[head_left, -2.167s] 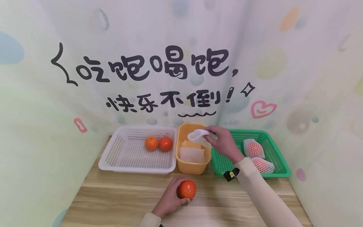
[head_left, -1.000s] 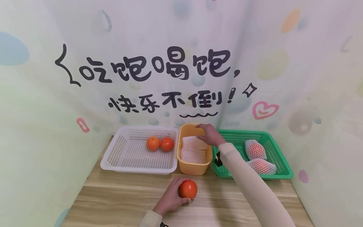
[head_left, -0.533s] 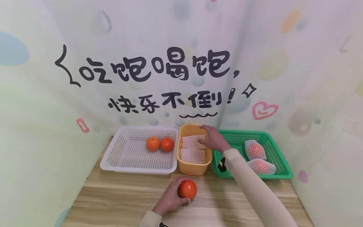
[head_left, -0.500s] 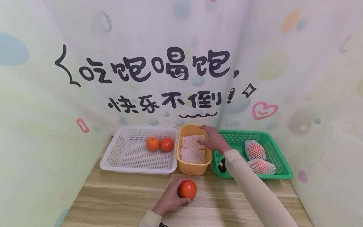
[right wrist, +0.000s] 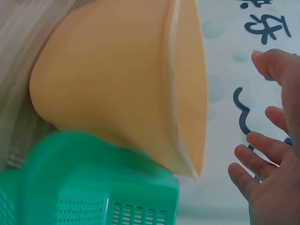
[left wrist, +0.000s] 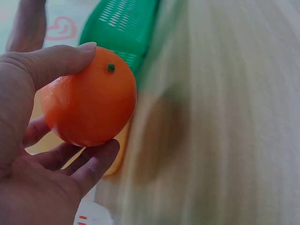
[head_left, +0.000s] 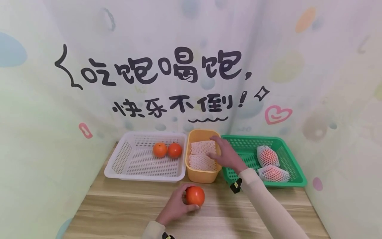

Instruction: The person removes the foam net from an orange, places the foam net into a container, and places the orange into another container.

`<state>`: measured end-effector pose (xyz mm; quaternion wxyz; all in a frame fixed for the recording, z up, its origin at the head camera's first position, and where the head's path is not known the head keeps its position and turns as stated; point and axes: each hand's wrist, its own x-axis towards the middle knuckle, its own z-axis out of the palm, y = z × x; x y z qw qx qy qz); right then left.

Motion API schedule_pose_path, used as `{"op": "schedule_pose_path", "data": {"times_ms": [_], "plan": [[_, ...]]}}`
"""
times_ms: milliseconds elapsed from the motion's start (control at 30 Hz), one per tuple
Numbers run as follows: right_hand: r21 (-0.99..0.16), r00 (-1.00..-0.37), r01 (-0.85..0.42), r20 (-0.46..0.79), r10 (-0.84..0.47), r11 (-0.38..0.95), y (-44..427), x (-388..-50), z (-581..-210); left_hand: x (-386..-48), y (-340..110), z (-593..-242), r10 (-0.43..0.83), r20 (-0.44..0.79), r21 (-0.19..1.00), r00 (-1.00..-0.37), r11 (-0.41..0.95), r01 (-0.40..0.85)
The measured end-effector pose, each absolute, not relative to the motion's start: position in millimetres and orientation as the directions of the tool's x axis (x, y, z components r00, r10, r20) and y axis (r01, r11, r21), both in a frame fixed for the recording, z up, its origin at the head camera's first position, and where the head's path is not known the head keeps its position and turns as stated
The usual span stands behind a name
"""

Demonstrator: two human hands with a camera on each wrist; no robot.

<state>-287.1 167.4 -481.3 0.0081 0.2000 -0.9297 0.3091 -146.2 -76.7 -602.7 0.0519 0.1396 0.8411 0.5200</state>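
Note:
My left hand [head_left: 176, 206] holds an orange [head_left: 195, 196] just in front of the yellow bin, thumb on one side and fingertips on the other. In the left wrist view the orange [left wrist: 91, 101] shows its green stem end. My right hand [head_left: 225, 154] is over the right side of the yellow bin [head_left: 203, 176], fingers spread with nothing between them. Inside that bin lie white foam fruit nets [head_left: 203, 148]. The right wrist view shows the right hand [right wrist: 272, 164] apart from the bin's rim [right wrist: 173, 89].
A white basket [head_left: 145, 179] at the left contains two orange-red fruits [head_left: 167, 150]. At the right, a green basket [head_left: 286, 152] bears two fruits in foam nets [head_left: 268, 156]. All containers stand along the back of the wooden table [head_left: 119, 209], before a printed curtain.
About two seconds ago my right hand held a foam net; it now lies in the yellow bin, released. The right hand has since drawn slightly nearer. My left hand keeps the orange, barely shifted.

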Motion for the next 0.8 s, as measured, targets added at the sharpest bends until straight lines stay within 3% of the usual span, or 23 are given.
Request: {"op": "schedule_pose_path", "data": {"times_ms": [300, 433, 800], "plan": [[-0.611, -0.899, -0.422, 0.186, -0.398, 0.669, 157, -259, -485, -147, -91, -570, 0.247, 0.025, 0.926, -0.969, 0.36, 0.115], [-0.588, -0.863, -0.495, 0.243, -0.443, 0.64, 148, -248, -490, -150, -102, -555, 0.206, 0.021, 0.941, -0.978, 0.326, 0.089], [-0.541, -0.844, -0.533, 0.285, -0.455, 0.651, 119, -210, -511, -163, -143, -526, 0.076, 0.077, 0.951, -0.994, 0.295, 0.096]]}}
